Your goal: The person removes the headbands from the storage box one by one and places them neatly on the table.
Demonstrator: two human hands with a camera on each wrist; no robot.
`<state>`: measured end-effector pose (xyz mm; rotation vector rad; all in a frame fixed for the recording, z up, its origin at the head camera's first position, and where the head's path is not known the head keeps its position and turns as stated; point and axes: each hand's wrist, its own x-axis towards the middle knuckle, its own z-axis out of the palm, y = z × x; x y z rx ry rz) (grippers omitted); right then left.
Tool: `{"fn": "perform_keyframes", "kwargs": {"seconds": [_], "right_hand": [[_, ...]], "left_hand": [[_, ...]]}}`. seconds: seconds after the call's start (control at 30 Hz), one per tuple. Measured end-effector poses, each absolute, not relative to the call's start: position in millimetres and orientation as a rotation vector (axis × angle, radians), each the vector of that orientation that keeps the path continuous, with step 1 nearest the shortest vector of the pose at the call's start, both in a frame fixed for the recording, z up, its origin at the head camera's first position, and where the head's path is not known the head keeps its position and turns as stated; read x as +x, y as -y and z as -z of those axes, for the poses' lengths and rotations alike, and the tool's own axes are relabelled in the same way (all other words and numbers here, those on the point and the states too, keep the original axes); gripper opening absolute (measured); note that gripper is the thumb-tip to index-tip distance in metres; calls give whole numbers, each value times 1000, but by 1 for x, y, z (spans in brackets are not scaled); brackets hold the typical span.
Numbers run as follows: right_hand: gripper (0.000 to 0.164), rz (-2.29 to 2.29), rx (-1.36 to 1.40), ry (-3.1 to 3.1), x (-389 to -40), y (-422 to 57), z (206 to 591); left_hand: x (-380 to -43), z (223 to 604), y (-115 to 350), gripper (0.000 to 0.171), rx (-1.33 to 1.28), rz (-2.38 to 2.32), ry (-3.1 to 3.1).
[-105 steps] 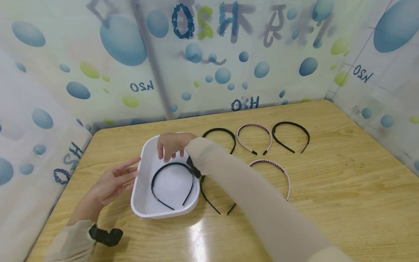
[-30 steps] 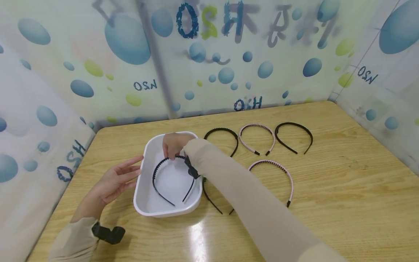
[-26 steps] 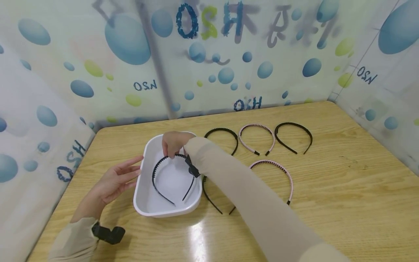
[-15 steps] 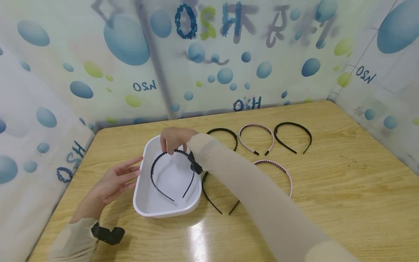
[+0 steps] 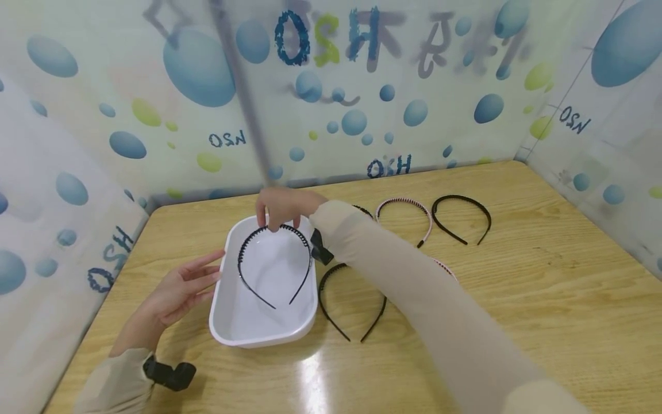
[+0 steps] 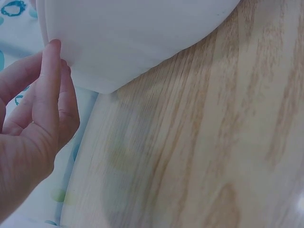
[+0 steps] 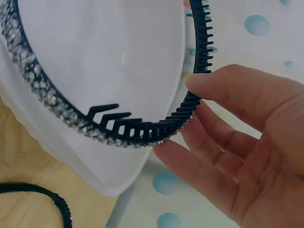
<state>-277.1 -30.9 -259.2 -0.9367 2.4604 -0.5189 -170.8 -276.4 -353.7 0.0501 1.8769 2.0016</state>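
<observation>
In the head view my right hand (image 5: 284, 208) pinches a black toothed headband (image 5: 240, 261) at the top of its arch, over the white plastic basin (image 5: 258, 332). The right wrist view shows thumb and fingers on the toothed band, whose outer face is covered with glittering stones (image 7: 47, 97). Both of its free ends point down toward the near side, seen against the basin floor. My left hand (image 5: 178, 290) has its fingers extended, fingertips touching the basin's left side. In the left wrist view those fingertips (image 6: 54, 47) meet the white wall (image 6: 114, 38).
Right of the basin lies a black headband (image 5: 320, 293) on the wooden table (image 5: 543, 276). Farther back are a pink headband (image 5: 403, 200) and another black headband (image 5: 460, 197). My right arm partly covers a black headband (image 5: 364, 211) and a pink one (image 5: 446, 268).
My right hand first reached into the basin above the headband, then took hold of its arch. It has since risen and moved away from me with it. The left hand stays at the basin's side.
</observation>
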Motion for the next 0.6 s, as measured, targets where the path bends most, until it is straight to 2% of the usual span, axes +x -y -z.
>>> {"fn": "perform_keyframes", "kwargs": {"seconds": [0.6], "right_hand": [[22, 458, -1027, -2472, -266, 2, 224]], "left_hand": [[-170, 356, 278, 40, 68, -2004, -1855]]}}
